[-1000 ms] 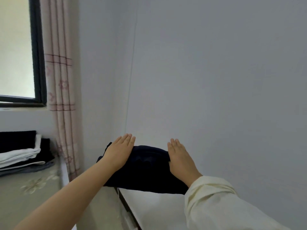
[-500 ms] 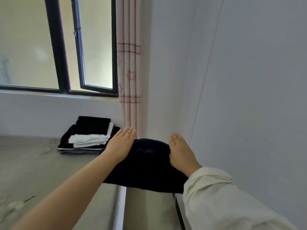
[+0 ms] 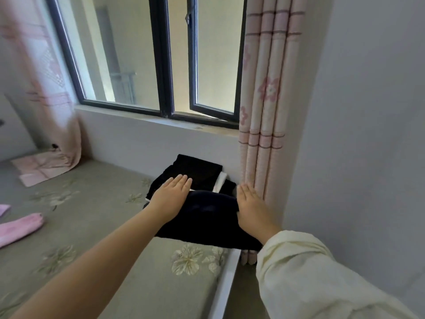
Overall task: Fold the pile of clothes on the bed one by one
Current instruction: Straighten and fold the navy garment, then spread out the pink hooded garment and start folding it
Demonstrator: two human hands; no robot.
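Folded navy garment (image 3: 207, 217) carried flat between both palms above bed (image 3: 115, 226): left hand (image 3: 171, 195), straight fingers, presses left edge; right hand (image 3: 251, 210) same on right. Keep level, lower onto folded stack (image 3: 195, 172) just beyond fingertips.

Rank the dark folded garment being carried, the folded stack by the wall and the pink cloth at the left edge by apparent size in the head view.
1. dark folded garment, though it is nearest the camera.
2. folded stack, partly hidden.
3. pink cloth, cut off by the frame.
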